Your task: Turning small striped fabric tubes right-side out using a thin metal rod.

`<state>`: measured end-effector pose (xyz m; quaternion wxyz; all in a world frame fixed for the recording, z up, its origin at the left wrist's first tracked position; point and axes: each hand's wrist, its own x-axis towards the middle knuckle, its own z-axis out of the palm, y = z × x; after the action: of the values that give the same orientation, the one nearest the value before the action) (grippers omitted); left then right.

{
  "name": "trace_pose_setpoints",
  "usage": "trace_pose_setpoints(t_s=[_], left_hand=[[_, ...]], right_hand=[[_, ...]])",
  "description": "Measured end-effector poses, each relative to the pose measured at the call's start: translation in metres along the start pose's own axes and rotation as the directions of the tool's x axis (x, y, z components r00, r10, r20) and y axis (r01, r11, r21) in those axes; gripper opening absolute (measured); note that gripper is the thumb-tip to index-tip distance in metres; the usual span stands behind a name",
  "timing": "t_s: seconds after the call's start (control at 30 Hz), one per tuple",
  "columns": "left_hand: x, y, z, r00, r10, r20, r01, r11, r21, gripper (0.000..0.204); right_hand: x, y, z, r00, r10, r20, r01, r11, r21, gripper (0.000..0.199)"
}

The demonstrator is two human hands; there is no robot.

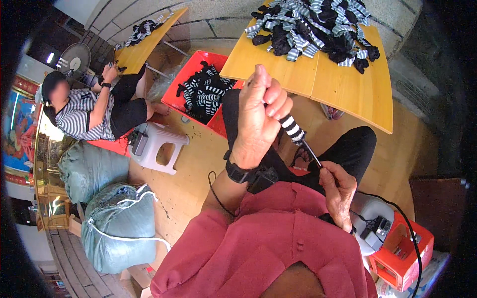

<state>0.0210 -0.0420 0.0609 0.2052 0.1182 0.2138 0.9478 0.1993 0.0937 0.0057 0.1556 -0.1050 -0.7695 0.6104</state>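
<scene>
My left hand (259,116) is closed, thumb up, around the upper end of a black-and-white striped knitted tube (292,129). The tube slants down toward the right, with a dark lower end. From that end runs a thin dark metal rod (312,153); how far it reaches inside the knit is hidden. Lower and to the right, my right hand (338,191) pinches the other end of the rod between thumb and fingers. Both hands are above my lap. On the wooden table (348,94) ahead lies a pile of similar striped and black knitted pieces (313,30).
A red crate (171,92) of striped knitted pieces stands left of the table. Farther left, a seated person (84,107) works at another wooden table (149,42). Nearby are a white stool (158,146), stuffed green sacks (119,228) and, at my right, a red stool (405,253).
</scene>
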Motion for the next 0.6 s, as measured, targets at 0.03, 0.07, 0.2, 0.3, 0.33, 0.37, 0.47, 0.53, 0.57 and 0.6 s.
trace_pose_setpoints(t_s=[0.03, 0.07, 0.2, 0.3, 0.33, 0.37, 0.47, 0.53, 0.57, 0.6], left_hand=[[-0.004, -0.005, 0.001, 1.0, -0.013, 0.019, 0.012, 0.999, 0.043, 0.032], [-0.006, -0.008, 0.003, 0.999, -0.025, 0.042, 0.021, 0.996, 0.087, 0.031], [-0.013, -0.013, 0.015, 0.997, -0.049, 0.06, 0.046, 0.998, 0.048, 0.032], [-0.019, -0.021, 0.017, 0.995, -0.058, 0.083, 0.056, 0.998, 0.026, 0.031], [-0.021, -0.023, 0.017, 0.994, -0.051, 0.099, 0.048, 0.998, 0.03, 0.031], [-0.023, -0.025, 0.02, 0.995, -0.051, 0.089, 0.05, 0.999, 0.014, 0.031], [-0.032, -0.028, 0.03, 0.994, -0.032, 0.109, 0.031, 0.999, 0.008, 0.03], [-0.036, -0.038, 0.025, 0.971, -0.12, 0.207, 0.111, 0.992, 0.053, 0.032], [-0.048, -0.056, 0.03, 0.964, -0.208, 0.166, 0.188, 0.974, 0.125, 0.033], [-0.058, -0.071, 0.036, 0.951, -0.285, 0.118, 0.259, 0.946, 0.197, 0.033]], right_hand=[[-0.002, 0.001, 0.0, 1.0, 0.001, 0.001, -0.001, 1.0, 0.0, 0.013], [-0.001, 0.001, 0.0, 1.0, -0.002, -0.011, 0.003, 0.999, 0.037, 0.013], [-0.004, 0.003, -0.003, 0.999, -0.044, -0.029, 0.047, 0.993, 0.11, 0.012], [-0.005, 0.011, -0.004, 0.994, -0.1, -0.054, 0.105, 0.989, 0.102, 0.011], [-0.006, 0.016, -0.004, 0.993, -0.104, -0.049, 0.108, 0.989, 0.102, 0.011], [-0.008, 0.021, -0.004, 0.994, -0.094, -0.05, 0.099, 0.989, 0.107, 0.011], [-0.008, 0.018, -0.001, 0.997, -0.056, -0.061, 0.066, 0.983, 0.169, 0.01], [-0.007, 0.013, 0.002, 0.997, -0.029, -0.072, 0.045, 0.973, 0.227, 0.008], [-0.004, 0.012, 0.003, 0.998, -0.025, -0.066, 0.043, 0.957, 0.288, 0.008], [-0.001, 0.01, 0.003, 0.998, -0.024, -0.054, 0.042, 0.935, 0.351, 0.008]])
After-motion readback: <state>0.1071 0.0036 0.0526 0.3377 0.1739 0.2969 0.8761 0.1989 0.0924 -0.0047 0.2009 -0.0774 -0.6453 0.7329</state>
